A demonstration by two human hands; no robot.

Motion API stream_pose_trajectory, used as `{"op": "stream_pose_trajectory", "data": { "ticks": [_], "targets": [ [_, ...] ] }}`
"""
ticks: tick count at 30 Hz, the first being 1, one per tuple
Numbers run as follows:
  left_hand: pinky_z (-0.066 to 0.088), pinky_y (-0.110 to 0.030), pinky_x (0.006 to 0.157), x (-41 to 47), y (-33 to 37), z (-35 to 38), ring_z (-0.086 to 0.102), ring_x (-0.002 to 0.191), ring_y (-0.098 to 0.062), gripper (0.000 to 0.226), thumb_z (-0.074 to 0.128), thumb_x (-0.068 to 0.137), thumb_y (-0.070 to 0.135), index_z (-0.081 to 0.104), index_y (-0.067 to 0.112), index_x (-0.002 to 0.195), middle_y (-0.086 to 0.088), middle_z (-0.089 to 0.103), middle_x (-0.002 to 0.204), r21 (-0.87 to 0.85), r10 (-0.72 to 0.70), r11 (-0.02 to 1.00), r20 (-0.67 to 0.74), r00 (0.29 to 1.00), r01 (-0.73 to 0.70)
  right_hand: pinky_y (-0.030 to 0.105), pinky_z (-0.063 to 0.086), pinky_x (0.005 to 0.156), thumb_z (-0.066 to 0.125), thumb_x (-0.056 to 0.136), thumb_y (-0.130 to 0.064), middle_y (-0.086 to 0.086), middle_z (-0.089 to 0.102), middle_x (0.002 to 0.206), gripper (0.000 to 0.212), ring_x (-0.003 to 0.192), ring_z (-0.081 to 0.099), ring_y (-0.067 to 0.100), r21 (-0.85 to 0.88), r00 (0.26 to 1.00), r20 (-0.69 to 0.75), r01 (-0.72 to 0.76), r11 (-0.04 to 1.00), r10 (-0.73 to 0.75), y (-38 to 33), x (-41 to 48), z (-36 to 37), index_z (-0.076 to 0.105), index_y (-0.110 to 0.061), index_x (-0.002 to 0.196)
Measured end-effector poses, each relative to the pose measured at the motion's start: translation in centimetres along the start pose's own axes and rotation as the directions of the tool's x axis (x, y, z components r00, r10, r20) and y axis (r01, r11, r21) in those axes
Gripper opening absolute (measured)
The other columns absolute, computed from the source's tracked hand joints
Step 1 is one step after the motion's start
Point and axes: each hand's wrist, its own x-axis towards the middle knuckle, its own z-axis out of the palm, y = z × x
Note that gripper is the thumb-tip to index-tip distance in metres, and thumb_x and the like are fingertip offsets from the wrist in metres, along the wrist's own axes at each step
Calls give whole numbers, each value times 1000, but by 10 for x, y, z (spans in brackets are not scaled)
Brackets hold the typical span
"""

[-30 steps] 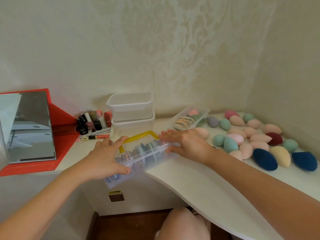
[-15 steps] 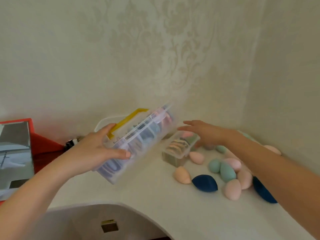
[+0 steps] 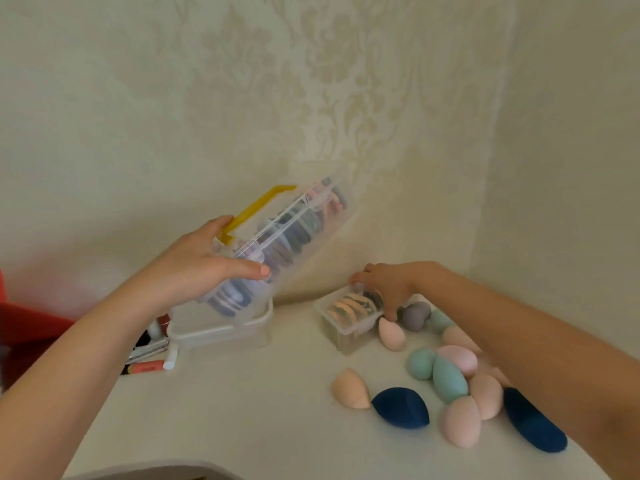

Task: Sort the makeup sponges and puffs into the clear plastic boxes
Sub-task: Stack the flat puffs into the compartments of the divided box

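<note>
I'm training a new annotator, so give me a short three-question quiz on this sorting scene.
1. True or false: the left hand holds the handled box tilted.
2. Which hand reaches over the small box: A left, B right?
3. How many navy sponges lie on the table?
Key: 1 true; 2 B, the right hand; 3 two.

Left grip raised, clasping (thumb out); right grip extended, fingers bent
</note>
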Motion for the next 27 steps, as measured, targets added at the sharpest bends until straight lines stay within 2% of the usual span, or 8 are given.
{"op": "stream_pose_trajectory", "data": {
  "ticks": [4, 11, 15, 17, 19, 21, 24, 27],
  "targets": [
    [38, -27, 79, 15, 8, 19, 48, 104, -15, 96, 83, 60, 45, 33, 36, 141, 12, 51, 121, -24, 6, 1000, 40, 999, -5, 43, 36, 103, 79, 68, -45, 7, 33, 138, 103, 126, 34, 27, 37, 999, 10, -47, 998, 47, 2, -15, 7, 15, -30, 148],
    [41, -41, 102, 39, 32, 62, 49, 121, -23, 130, 72, 23, 68, 30, 36, 143, 4, 49, 138, 6, 32, 999, 72, 997, -32, 35, 34, 110, 73, 72, -54, -1, 37, 143, 91, 129, 38, 18, 343, 976, -207, 131, 930, -61, -19, -23, 30, 28, -28, 147],
    [41, -41, 102, 54, 31, 77, 49, 121, -24, 127, 75, 26, 64, 30, 37, 142, 2, 49, 137, -19, 46, 999, 65, 997, -45, 24, 32, 102, 57, 91, -42, 5, 50, 136, 47, 124, 47, 19, 569, 876, -416, 42, 822, 243, 22, -46, 20, 52, -19, 132],
    [40, -41, 103, 61, 31, 85, 47, 123, -25, 128, 74, 26, 66, 29, 38, 143, 0, 48, 137, -11, 77, 997, 63, 995, -76, 30, 39, 94, 50, 94, -44, 12, 56, 126, 40, 114, 54, 28, 540, 811, -358, -223, 811, 462, 61, -50, 29, 57, -20, 125],
    [39, -41, 103, 70, 34, 97, 44, 125, -27, 124, 78, 33, 64, 27, 40, 143, -3, 46, 137, 3, 139, 990, 52, 989, -139, 37, 41, 96, 43, 93, -54, 6, 56, 124, 41, 111, 54, 29, 433, 826, -148, -440, 787, 543, 86, -58, 46, 55, -30, 124],
    [37, -41, 104, 80, 41, 116, 39, 128, -28, 118, 83, 44, 58, 23, 41, 144, -6, 42, 138, -15, 210, 978, 34, 977, -210, 32, 42, 91, 43, 94, -50, -1, 55, 117, 37, 103, 53, 23, 484, 852, -25, -447, 752, 523, 93, -65, 61, 55, -29, 122],
    [34, -41, 108, 94, 64, 156, 35, 133, -25, 117, 84, 52, 54, 17, 36, 147, -6, 35, 144, -136, 265, 957, 51, 963, -257, 32, 46, 82, 50, 93, -39, 7, 58, 107, 28, 93, 56, 24, 569, 852, -89, -382, 728, 517, 88, -73, 69, 59, -22, 113],
    [33, -43, 110, 100, 87, 197, 33, 136, -22, 123, 80, 48, 59, 15, 32, 148, -4, 32, 149, -284, 291, 926, 125, 949, -247, 35, 45, 90, 55, 89, -37, 5, 55, 114, 23, 103, 54, 23, 542, 890, -73, -343, 768, 449, 80, -83, 71, 61, -24, 107]
  ]
}}
